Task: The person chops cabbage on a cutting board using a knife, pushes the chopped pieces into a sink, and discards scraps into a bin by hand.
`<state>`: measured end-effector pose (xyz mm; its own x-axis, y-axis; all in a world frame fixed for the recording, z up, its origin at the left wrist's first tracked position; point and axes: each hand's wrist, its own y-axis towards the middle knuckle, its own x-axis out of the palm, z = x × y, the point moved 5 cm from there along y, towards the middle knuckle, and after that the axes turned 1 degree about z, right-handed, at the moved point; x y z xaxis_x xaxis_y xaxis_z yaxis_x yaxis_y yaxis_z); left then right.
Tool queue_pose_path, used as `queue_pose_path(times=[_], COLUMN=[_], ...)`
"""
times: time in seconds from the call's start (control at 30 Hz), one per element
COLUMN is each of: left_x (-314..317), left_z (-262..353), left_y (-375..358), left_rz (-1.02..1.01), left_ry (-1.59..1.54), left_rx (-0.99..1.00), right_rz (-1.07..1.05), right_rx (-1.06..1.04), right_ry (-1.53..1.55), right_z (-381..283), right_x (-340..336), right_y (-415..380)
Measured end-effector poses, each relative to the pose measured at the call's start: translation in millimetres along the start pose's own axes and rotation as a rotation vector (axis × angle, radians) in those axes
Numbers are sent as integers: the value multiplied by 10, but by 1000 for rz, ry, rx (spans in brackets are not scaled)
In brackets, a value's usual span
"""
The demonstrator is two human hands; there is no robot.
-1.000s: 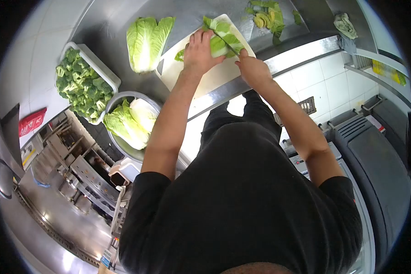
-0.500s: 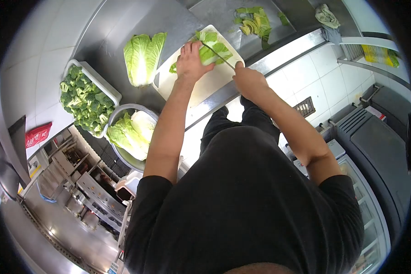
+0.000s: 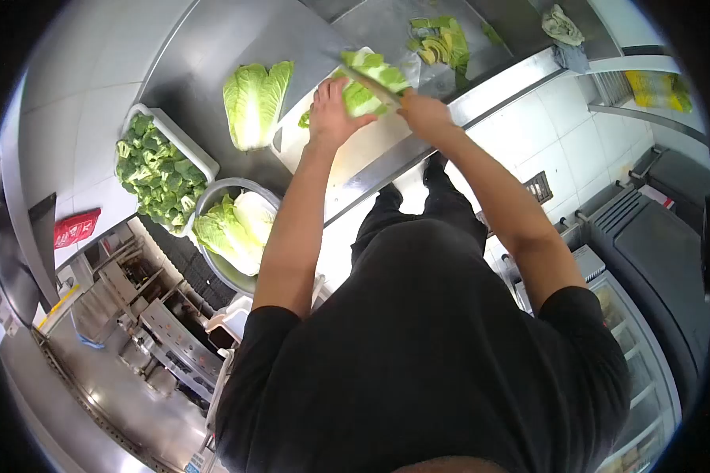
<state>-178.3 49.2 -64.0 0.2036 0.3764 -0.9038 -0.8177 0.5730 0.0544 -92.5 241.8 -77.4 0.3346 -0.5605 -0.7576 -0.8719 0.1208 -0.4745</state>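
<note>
My right hand grips a kitchen knife by its handle, the blade slanting up and left over cut napa cabbage. The blade's flat side shows. On the cabbage's left side rests my left hand, its fingers on the leaves and thumb pointing toward the knife. Under the cabbage lies a white cutting board. A halved napa cabbage lies on the steel counter left of the board, partly overlapping it in view.
Left of the board stand a white tub of broccoli florets and a metal bowl with more napa cabbage. Loose leaf trimmings lie in the steel basin at the upper right. A cloth sits at the counter's right corner.
The knife has come up and tilted, so its flat side shows; my right hand moved up and slightly left. The cut cabbage spreads further right. My left hand stays on the cabbage.
</note>
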Motion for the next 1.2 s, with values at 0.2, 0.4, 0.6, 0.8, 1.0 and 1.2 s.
queue_pose_path(times=[0.2,0.4,0.6,0.8,1.0,1.2], left_x=[-224,-250,-214,-181,-185,-153], left_z=[-194,-224,-261,-327,-331,-351], left_y=[-219,-107,-74,-109,-101,-86], left_rz=[16,-154,-191,-93,-96,-93], left_ry=[-158,-92,-69,-169,-178,-147], left_rx=[-13,-64,-132,-109,-97,-127], right_rz=[153,92,-45,-52,-109,-78], right_rx=[53,-140,-30,-53,-17,-27], right_ry=[-29,-172,-187,-217,-193,-122], right_z=[214,-565,-700,-643,-727,-622], right_x=[-476,-374,-437,-343,-117,145], right_y=[-108,-846,-1103,-1124,-579,-239])
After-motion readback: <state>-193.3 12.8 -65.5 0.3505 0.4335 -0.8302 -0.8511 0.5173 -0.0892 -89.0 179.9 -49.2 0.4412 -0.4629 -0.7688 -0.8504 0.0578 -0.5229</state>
